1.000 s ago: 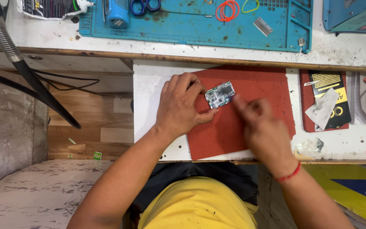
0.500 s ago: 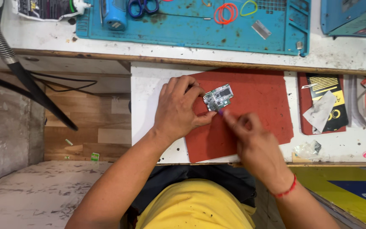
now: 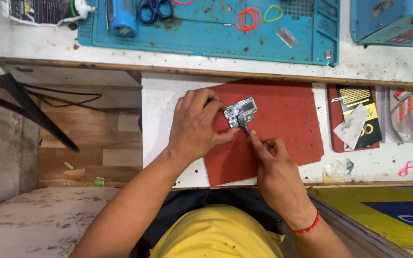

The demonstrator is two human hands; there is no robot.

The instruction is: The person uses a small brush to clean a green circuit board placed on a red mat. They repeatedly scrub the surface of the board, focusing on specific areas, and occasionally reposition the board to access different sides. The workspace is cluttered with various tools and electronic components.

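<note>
A: Where is the board?

B: The circuit board (image 3: 240, 111) lies tilted on the red mat (image 3: 288, 119), near the mat's far left corner.

A: What holds it?

B: The left hand (image 3: 194, 125) pinches it at its left edge, fingers on the far side and thumb on the near side.

A: And the other hand?

B: The right hand (image 3: 273, 167) sits just near of the board, fingers closed on a thin purple tool (image 3: 246, 129) whose tip touches the board's near edge.

A: What lies around?

B: Far of the mat, a blue work mat (image 3: 206, 28) carries scissors (image 3: 153, 8) and orange bands (image 3: 247, 19). To the right, a black and yellow packet (image 3: 359, 117) with a grey wipe on it, and a pink band (image 3: 406, 168) further right.
</note>
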